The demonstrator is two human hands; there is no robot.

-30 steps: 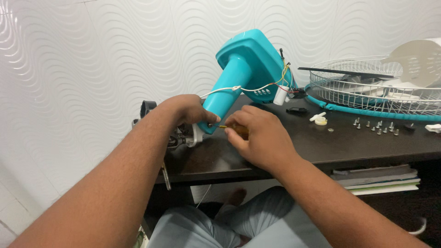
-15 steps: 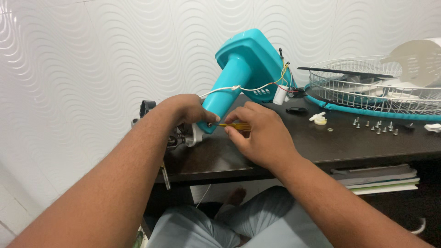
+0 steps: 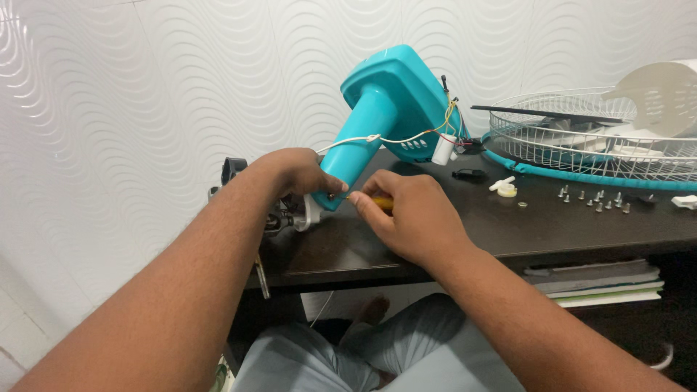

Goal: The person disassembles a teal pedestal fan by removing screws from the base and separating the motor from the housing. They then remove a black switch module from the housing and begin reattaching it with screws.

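A teal fan stand and base [image 3: 388,101] lies tilted on the dark desk [image 3: 508,225], its neck pointing down to the left. My left hand [image 3: 294,174] grips the lower end of the neck where it meets the grey motor part [image 3: 287,214]. My right hand [image 3: 406,218] is closed around a screwdriver with a yellow handle [image 3: 379,203], its tip pressed to the end of the neck. White and coloured wires [image 3: 428,134] with a small white capacitor hang from the base.
A wire fan guard with a teal rim [image 3: 588,149] lies at the right, a pale blade [image 3: 664,94] resting on it. Several loose screws [image 3: 592,197] and a small white knob [image 3: 504,187] sit on the desk. Books [image 3: 595,279] fill a shelf below.
My right hand has turned slightly, so the yellow screwdriver handle now shows between the fingers. The fan stand and left hand stay put.
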